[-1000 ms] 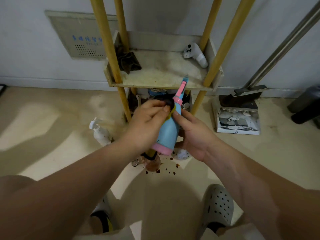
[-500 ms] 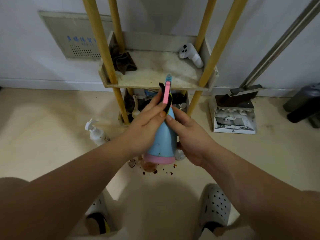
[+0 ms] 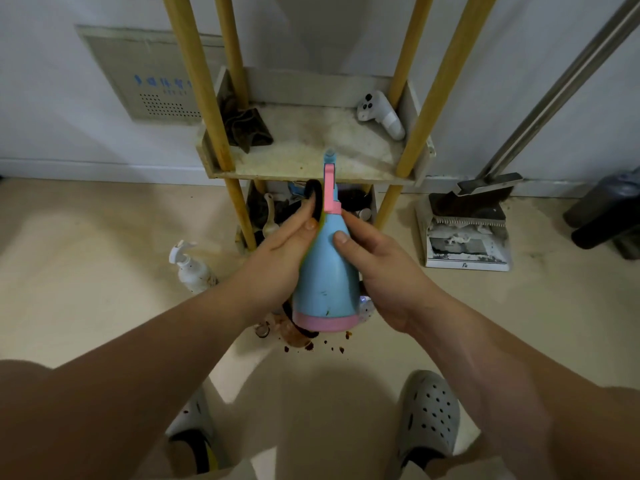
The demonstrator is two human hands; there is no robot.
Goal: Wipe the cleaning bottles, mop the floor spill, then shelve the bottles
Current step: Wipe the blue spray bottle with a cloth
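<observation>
Tilted 1 second ago, the blue bottle [image 3: 325, 271] is now standing upright before the shelf [image 3: 277, 174]. The left hand [image 3: 277, 261] is clutching a dark cloth [image 3: 314, 197] against its neck; the right hand [image 3: 384, 268] is gripping its body above the spill [image 3: 301, 341].

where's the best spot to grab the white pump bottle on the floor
Probably the narrow neck under its pump head, coming from above and the left: the white pump bottle stands on its base, and the shelf post crowds its right.
</observation>
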